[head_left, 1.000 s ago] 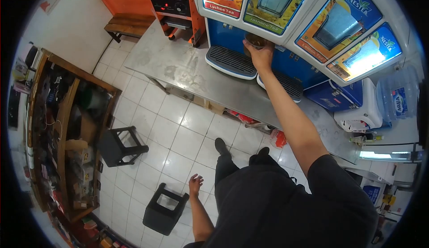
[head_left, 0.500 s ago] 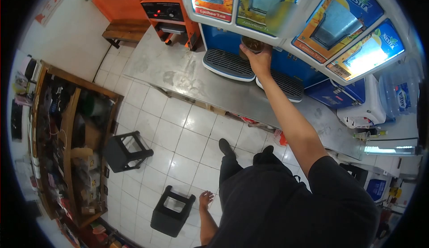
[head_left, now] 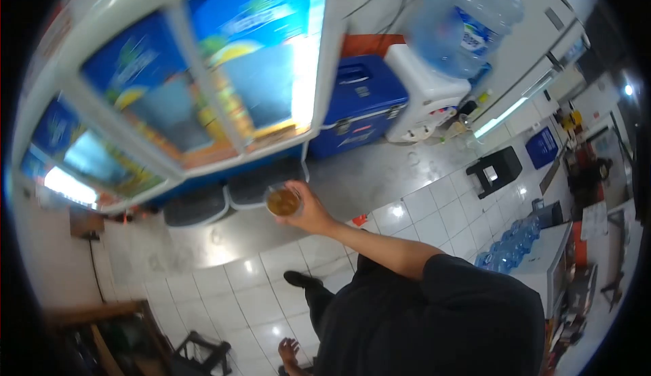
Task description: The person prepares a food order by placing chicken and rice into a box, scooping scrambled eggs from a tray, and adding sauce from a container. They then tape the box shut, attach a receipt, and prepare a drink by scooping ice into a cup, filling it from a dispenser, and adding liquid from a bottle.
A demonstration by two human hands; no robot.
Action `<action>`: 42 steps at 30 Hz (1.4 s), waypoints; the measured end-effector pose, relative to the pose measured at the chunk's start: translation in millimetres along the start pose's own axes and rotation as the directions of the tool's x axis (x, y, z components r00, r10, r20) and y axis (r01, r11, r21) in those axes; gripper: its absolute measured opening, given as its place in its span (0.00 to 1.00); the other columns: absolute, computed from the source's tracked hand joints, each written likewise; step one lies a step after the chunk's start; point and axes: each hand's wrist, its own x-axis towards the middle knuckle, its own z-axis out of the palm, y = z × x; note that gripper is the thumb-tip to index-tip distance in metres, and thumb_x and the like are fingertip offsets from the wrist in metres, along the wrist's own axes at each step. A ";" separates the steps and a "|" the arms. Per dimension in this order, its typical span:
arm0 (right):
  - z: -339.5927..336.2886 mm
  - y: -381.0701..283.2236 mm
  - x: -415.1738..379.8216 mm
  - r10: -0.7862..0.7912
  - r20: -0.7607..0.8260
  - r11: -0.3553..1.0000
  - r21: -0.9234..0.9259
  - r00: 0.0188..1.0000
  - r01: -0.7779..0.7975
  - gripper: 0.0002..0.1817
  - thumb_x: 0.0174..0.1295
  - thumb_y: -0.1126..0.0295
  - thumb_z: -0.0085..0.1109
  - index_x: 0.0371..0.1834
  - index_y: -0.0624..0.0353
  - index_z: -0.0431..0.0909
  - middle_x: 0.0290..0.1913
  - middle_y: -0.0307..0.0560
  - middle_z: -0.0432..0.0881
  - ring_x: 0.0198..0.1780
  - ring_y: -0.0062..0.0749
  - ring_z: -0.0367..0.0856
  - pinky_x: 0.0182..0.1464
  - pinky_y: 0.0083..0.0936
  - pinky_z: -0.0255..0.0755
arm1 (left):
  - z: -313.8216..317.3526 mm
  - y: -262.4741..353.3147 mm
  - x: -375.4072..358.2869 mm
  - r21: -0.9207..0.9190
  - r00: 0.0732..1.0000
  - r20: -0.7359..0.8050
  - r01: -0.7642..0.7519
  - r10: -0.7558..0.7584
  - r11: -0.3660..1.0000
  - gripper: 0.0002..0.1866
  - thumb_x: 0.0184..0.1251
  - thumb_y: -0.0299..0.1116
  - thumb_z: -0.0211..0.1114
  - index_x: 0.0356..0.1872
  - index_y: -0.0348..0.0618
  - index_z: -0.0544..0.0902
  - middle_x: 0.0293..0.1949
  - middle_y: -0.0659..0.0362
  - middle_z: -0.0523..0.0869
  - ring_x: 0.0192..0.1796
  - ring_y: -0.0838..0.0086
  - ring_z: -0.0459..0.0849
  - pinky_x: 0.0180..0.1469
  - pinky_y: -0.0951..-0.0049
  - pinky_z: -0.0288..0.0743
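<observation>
My right hand point(head_left: 310, 211) is wrapped round a clear cup point(head_left: 283, 202) with brown drink, probably tea, in it. The cup is held over the front part of the metal counter point(head_left: 339, 186), in front of the drink dispenser's dark drip trays point(head_left: 254, 185). Low at my other side hangs my left hand point(head_left: 289, 351), its fingers loosely apart and nothing in them. The lit drink dispenser point(head_left: 183, 115) with blue and yellow panels stands behind the cup.
To the right of the dispenser stand a blue cooler box point(head_left: 359, 108) and a white water dispenser point(head_left: 424, 94) topped by a large water bottle point(head_left: 468, 23). Black stools point(head_left: 495, 170) point(head_left: 203, 354) are on the tiled floor, and several water bottles point(head_left: 508, 244) are at the right.
My view has turned to the right. My right hand has drawn the cup out from under the dispenser and over the counter's front. My left hand still hangs low.
</observation>
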 end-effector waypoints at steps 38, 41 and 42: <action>-815.3 291.5 10.7 0.137 -0.891 0.799 -0.160 0.434 -0.580 0.44 0.47 0.65 0.83 0.65 0.69 0.67 0.60 0.65 0.75 0.63 0.60 0.75 0.64 0.43 0.72 | 526.2 82.5 -156.8 0.511 0.916 0.335 -0.374 0.222 0.774 0.23 0.75 0.41 0.61 0.67 0.48 0.77 0.49 0.56 0.90 0.50 0.63 0.88 0.49 0.63 0.82; -816.1 315.4 27.6 0.226 -0.900 0.804 -0.043 0.372 -0.593 0.46 0.42 0.67 0.85 0.64 0.60 0.64 0.58 0.61 0.78 0.61 0.61 0.77 0.63 0.48 0.72 | 539.2 85.7 -158.7 0.504 0.909 0.343 -0.390 0.236 0.771 0.23 0.75 0.41 0.61 0.67 0.48 0.77 0.49 0.56 0.90 0.50 0.64 0.88 0.49 0.63 0.82; -814.9 319.1 26.6 0.204 -0.909 0.812 -0.049 0.363 -0.581 0.46 0.43 0.68 0.84 0.64 0.59 0.64 0.58 0.60 0.78 0.61 0.60 0.78 0.63 0.48 0.73 | 541.9 86.3 -159.6 0.499 0.906 0.348 -0.397 0.242 0.770 0.23 0.75 0.40 0.61 0.67 0.48 0.77 0.49 0.56 0.90 0.50 0.64 0.88 0.49 0.63 0.82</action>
